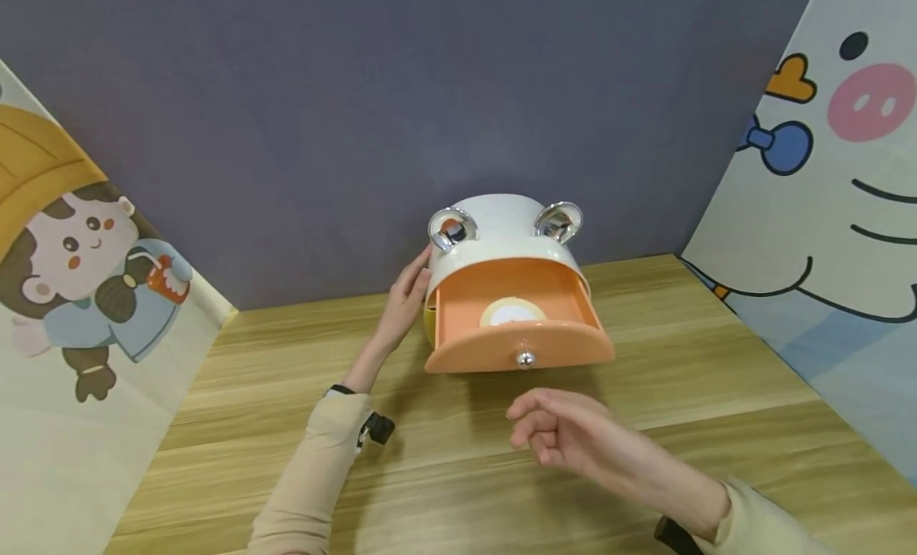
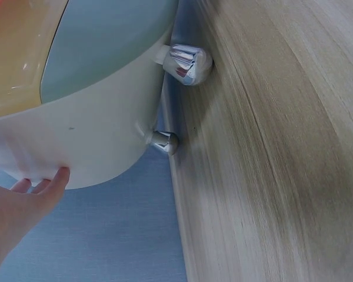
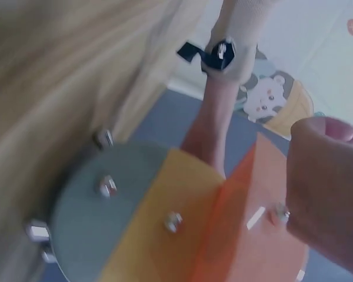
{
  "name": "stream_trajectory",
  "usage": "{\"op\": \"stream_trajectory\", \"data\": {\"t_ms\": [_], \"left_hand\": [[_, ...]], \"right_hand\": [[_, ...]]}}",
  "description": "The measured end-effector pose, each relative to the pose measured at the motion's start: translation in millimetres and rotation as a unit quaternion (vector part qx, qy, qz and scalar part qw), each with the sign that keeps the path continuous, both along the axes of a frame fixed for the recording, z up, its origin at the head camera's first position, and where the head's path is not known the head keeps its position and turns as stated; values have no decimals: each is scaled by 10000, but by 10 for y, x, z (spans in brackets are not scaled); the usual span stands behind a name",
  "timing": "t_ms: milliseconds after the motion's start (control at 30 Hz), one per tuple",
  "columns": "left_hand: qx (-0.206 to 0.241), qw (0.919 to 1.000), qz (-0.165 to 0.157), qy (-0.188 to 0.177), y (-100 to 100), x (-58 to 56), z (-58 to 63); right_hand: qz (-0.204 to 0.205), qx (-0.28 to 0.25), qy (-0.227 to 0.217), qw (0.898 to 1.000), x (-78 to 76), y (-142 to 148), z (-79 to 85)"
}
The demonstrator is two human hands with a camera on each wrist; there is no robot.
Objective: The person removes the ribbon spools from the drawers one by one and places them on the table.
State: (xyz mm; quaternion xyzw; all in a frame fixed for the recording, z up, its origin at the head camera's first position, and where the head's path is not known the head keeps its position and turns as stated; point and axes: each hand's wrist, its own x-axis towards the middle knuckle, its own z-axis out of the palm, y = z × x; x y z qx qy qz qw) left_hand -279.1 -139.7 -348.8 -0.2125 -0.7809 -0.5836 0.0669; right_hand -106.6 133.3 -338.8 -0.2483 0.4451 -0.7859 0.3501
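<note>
A small white drawer cabinet (image 1: 501,232) with two shiny silver ears stands against the back wall. Its orange top drawer (image 1: 480,353) is pulled out, a silver knob (image 1: 526,359) on its front. Inside the drawer lies a round white thing with a cream rim (image 1: 510,311), partly hidden by the drawer front. My left hand (image 1: 403,304) rests against the cabinet's left side, fingertips on the white shell (image 2: 100,138). In front of the drawer, my right hand (image 1: 580,435) hovers with loosely bent fingers and holds nothing. Below the orange drawer, a yellow drawer (image 3: 156,220) and a grey-green drawer (image 3: 100,220) are closed.
The cabinet stands on silver feet (image 2: 191,63) on a wood-grain table (image 1: 430,475). A dark grey-blue wall (image 1: 344,125) rises right behind it. Panels with cartoon figures flank the table, a child (image 1: 93,244) at left and a pink-snouted animal (image 1: 870,101) at right.
</note>
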Motion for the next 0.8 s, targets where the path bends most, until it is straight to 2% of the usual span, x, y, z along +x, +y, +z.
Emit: {"op": "stream_trajectory", "data": {"t_ms": [67,167,267,333,467,667,767,800], "left_hand": [[29,10000,0,43,-2,-7,3],[86,9999,13,89,-21,-104,-86],[116,9998,51,125,-40,-207,-195],[118,9998,71,154,-51,-249,-246],[107,9997,91,213,-51,-259,-268],[157,9995,60,249,-37,-255,-279],[107,9997,88,185,-34,-243,-295],[91,9998,90,158,-34,-237,-301]], "right_hand": [[13,139,454,9989,2,57,46],[-81,330,1110,9932,-18,137,144],[-261,493,1739,9832,-51,211,280],[-494,593,2190,9727,-75,257,385],[-1094,1036,2942,9438,-137,353,609],[-2184,2003,3784,8769,-327,438,827],[-2368,2270,3996,8560,-472,454,848],[-2386,2358,4018,8521,-518,457,846]]}}
